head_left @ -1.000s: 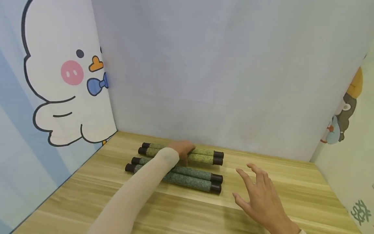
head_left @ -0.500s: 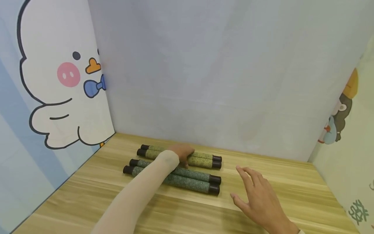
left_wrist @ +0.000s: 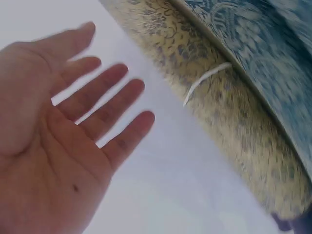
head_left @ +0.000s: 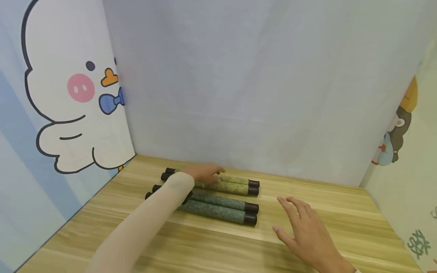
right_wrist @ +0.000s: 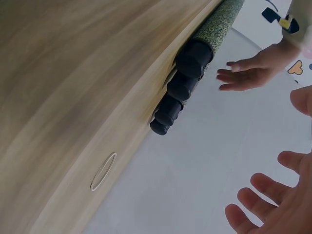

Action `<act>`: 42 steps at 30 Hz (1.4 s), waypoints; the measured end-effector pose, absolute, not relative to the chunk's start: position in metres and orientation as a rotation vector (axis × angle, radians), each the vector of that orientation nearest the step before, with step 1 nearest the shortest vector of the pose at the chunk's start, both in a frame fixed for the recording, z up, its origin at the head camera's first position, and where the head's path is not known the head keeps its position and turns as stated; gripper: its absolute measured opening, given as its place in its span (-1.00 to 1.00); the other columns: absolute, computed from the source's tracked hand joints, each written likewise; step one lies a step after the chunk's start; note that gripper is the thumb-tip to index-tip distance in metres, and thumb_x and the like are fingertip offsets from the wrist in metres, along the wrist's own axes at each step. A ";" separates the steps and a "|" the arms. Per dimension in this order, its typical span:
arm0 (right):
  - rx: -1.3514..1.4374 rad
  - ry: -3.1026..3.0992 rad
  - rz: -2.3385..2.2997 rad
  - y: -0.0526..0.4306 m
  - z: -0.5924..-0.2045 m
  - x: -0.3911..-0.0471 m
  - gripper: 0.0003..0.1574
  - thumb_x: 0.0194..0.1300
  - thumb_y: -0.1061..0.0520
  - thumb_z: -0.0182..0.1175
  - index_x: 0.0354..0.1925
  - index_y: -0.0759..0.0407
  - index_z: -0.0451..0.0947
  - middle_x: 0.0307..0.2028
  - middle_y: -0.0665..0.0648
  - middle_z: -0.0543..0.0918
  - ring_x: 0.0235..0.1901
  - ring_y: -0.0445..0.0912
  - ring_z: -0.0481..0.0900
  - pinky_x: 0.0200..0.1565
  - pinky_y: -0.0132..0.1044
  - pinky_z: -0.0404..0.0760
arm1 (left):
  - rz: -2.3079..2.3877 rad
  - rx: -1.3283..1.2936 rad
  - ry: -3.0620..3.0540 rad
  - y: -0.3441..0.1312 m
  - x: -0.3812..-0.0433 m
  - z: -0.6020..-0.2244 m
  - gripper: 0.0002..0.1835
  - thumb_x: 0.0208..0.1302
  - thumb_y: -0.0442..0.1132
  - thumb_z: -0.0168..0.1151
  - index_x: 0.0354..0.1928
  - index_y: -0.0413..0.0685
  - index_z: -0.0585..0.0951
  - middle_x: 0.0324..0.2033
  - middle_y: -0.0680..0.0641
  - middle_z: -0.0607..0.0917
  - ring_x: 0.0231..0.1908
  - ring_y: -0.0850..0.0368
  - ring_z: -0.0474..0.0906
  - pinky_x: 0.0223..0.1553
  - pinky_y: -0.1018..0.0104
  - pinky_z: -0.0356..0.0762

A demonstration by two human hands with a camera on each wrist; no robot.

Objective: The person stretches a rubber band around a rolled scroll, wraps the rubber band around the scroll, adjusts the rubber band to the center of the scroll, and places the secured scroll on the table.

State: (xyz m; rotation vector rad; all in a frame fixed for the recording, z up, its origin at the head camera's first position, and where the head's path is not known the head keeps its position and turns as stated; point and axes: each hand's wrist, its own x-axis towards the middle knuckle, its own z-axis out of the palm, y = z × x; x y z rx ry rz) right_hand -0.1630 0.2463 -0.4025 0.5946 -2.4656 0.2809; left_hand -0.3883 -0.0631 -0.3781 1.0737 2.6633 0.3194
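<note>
Two yellow-patterned rolled scrolls, a front one (head_left: 235, 187) and a back one (head_left: 235, 180), lie side by side near the back wall. Nearer me lie two dark green scrolls, front (head_left: 218, 211) and back (head_left: 222, 200); all have black end knobs. My left hand (head_left: 205, 173) hovers over the yellow pair, hiding their middle. In the left wrist view its spread fingers (left_wrist: 122, 139) are apart from the yellow scroll (left_wrist: 214, 117), which has a white string round it. My right hand (head_left: 308, 231), fingers spread, holds nothing above the table, right of the scrolls.
The wooden table (head_left: 205, 246) meets a pale cloth wall (head_left: 259, 94) right behind the yellow scrolls. Cartoon-printed side walls stand left (head_left: 61, 94) and right (head_left: 409, 197). In the right wrist view a thin pale loop (right_wrist: 103, 171) lies on the wood.
My left hand has lifted off the yellow scrolls and shifted left, its fingers now straighter. The scrolls stay in place, and my right hand has barely moved.
</note>
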 end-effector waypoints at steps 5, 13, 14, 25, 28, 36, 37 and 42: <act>0.595 -2.481 0.290 0.246 -0.402 -0.162 -0.03 0.21 -0.09 0.42 0.48 0.11 0.30 0.18 0.27 0.48 0.13 0.21 0.47 0.06 0.18 0.48 | 0.330 1.236 2.639 -0.089 -0.355 -0.359 -0.42 0.39 -0.08 0.35 0.40 -0.02 0.50 0.30 -0.02 0.55 0.29 0.00 0.46 0.25 0.04 0.45; 0.579 -2.500 0.324 0.247 -0.405 -0.157 -0.09 0.23 -0.09 0.41 0.45 0.10 0.35 0.17 0.26 0.51 0.12 0.21 0.48 0.09 0.19 0.45 | 0.282 1.125 2.616 -0.128 -0.328 -0.374 -0.14 0.14 0.10 0.51 0.46 0.03 0.43 0.39 -0.06 0.45 0.39 -0.10 0.34 0.29 -0.07 0.40; 0.586 -2.506 0.317 0.247 -0.405 -0.157 -0.10 0.24 -0.10 0.41 0.44 0.10 0.35 0.17 0.26 0.51 0.11 0.21 0.50 0.06 0.19 0.48 | 0.271 1.102 2.613 -0.132 -0.327 -0.378 -0.10 0.12 0.11 0.53 0.48 0.03 0.40 0.42 -0.08 0.41 0.40 -0.11 0.32 0.30 -0.09 0.38; 0.663 -2.608 0.307 0.243 -0.412 -0.152 -0.12 0.34 -0.15 0.36 0.48 0.03 0.29 0.21 0.23 0.48 0.13 0.21 0.51 0.02 0.23 0.55 | 0.237 0.930 2.679 -0.164 -0.341 -0.419 0.08 0.03 0.22 0.55 0.54 -0.01 0.28 0.45 -0.15 0.34 0.42 -0.16 0.27 0.32 -0.15 0.32; 0.697 -2.617 0.295 0.240 -0.417 -0.151 -0.13 0.35 -0.17 0.34 0.47 0.05 0.29 0.20 0.23 0.49 0.12 0.20 0.52 0.03 0.21 0.56 | 0.280 0.917 2.690 -0.166 -0.342 -0.422 0.04 0.04 0.20 0.55 0.53 0.00 0.32 0.43 -0.13 0.39 0.38 -0.14 0.34 0.29 -0.13 0.38; 0.739 -2.574 0.247 0.236 -0.419 -0.153 -0.10 0.27 -0.13 0.41 0.44 0.11 0.33 0.15 0.24 0.51 0.09 0.17 0.53 0.00 0.15 0.59 | 0.432 0.964 2.696 -0.169 -0.347 -0.425 -0.05 0.01 0.16 0.59 0.42 -0.06 0.47 0.32 -0.12 0.53 0.28 -0.11 0.48 0.20 -0.07 0.50; 0.752 -2.552 0.243 0.235 -0.420 -0.153 -0.09 0.24 -0.11 0.44 0.43 0.12 0.34 0.14 0.24 0.51 0.08 0.16 0.53 -0.02 0.14 0.59 | 0.448 0.965 2.696 -0.170 -0.346 -0.425 -0.06 0.01 0.15 0.60 0.42 -0.06 0.47 0.32 -0.13 0.53 0.27 -0.11 0.48 0.19 -0.06 0.50; 0.779 -2.522 0.232 0.231 -0.422 -0.153 -0.08 0.20 -0.09 0.46 0.42 0.13 0.36 0.12 0.22 0.52 0.04 0.14 0.52 -0.03 0.12 0.59 | 0.531 0.969 2.709 -0.173 -0.341 -0.427 -0.06 -0.04 0.13 0.64 0.39 -0.08 0.51 0.29 -0.14 0.56 0.25 -0.13 0.50 0.18 -0.08 0.51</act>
